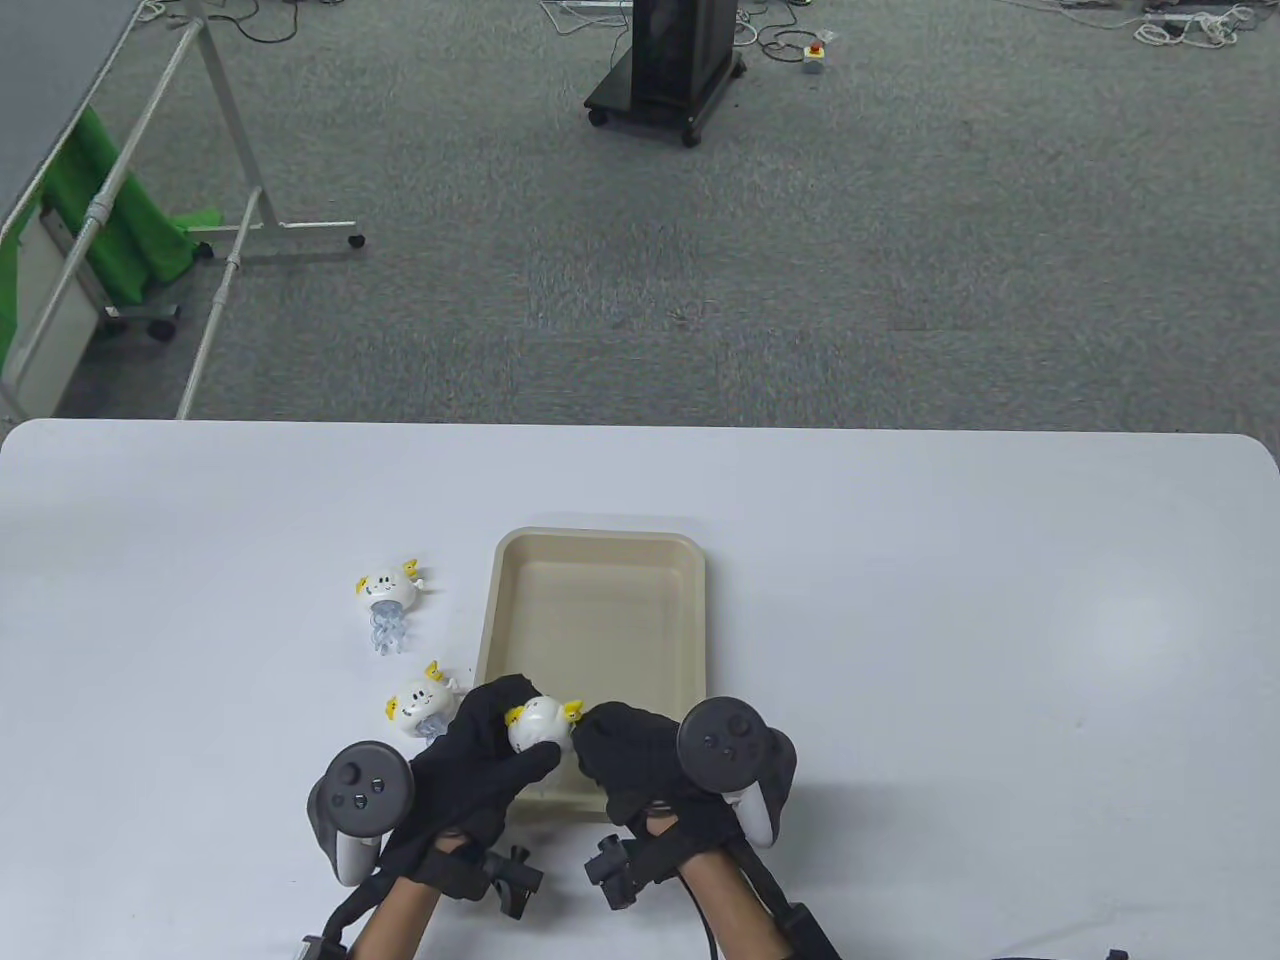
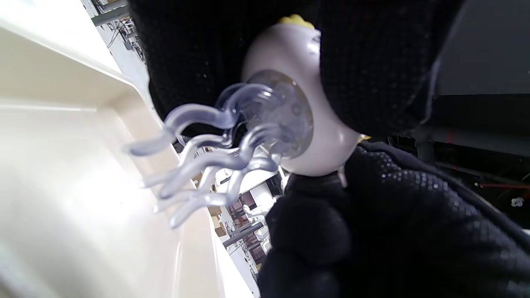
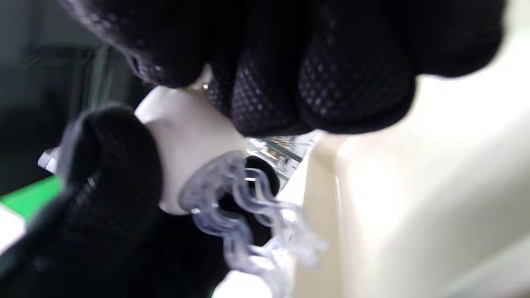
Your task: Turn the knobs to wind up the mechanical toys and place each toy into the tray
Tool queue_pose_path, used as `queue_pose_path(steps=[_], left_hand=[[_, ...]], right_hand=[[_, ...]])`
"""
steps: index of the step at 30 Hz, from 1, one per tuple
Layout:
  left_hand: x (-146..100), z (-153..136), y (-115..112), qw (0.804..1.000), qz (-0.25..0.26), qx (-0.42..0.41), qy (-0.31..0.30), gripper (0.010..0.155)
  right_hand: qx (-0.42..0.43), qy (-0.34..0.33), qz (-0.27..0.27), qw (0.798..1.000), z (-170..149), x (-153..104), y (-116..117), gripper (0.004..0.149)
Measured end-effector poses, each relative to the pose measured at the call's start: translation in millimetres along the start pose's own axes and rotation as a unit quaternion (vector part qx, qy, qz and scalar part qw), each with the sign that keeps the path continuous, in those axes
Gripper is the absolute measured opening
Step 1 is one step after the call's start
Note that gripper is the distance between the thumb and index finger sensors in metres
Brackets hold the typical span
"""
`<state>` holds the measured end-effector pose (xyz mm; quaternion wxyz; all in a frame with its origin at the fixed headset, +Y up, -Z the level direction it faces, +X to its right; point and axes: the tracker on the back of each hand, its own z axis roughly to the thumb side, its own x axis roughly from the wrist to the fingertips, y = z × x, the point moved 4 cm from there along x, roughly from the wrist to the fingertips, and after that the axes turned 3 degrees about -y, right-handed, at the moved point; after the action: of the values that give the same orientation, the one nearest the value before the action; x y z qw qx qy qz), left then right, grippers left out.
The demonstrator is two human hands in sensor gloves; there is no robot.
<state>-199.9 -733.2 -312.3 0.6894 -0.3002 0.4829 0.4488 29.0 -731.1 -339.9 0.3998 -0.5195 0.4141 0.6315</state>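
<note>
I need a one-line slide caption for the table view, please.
Both gloved hands, left and right, hold a white wind-up jellyfish toy above the beige plastic tray.

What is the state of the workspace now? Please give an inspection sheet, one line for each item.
Surface: white table, rounded corners.
Job's things: beige tray with no toy inside; one jellyfish toy held over the tray's near left corner; two jellyfish toys on the table left of the tray, the far one and the near one.
Clutter: nothing seen.
Grippers: left hand grips the held toy's body; right hand pinches at its side, the knob itself hidden.
Cables: loose cables on the floor.
Surroundings: grey carpet, black wheeled stand, white frame with green cloth.
</note>
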Motion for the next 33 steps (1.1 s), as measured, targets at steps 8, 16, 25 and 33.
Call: queue_pose_path(steps=[8,16,25,33], left_hand=[[-0.5,-2.0,1.0,1.000,0.002,0.005,0.002,0.075],[-1.1,-8.5,7.7,1.000,0.019,-0.002,0.014,0.075],[-1.3,-9.3,10.0,0.999,0.026,-0.018,0.018,0.075],[-1.8,-10.6,11.1,0.998,0.030,-0.041,0.027,0.075]], right_hand=[[0.071,0.061,0.014,0.996,-17.4,-1.0,4.9,0.043],[-0.112,-0.088,-0.117,0.983,24.5,-21.1,-13.9,0.055],[-0.393,-0.258,-0.116,0.875,66.3,-47.8,25.7,0.061],[-0.498,-0.304,-0.159,0.796,74.0,-55.8,49.0,0.057]])
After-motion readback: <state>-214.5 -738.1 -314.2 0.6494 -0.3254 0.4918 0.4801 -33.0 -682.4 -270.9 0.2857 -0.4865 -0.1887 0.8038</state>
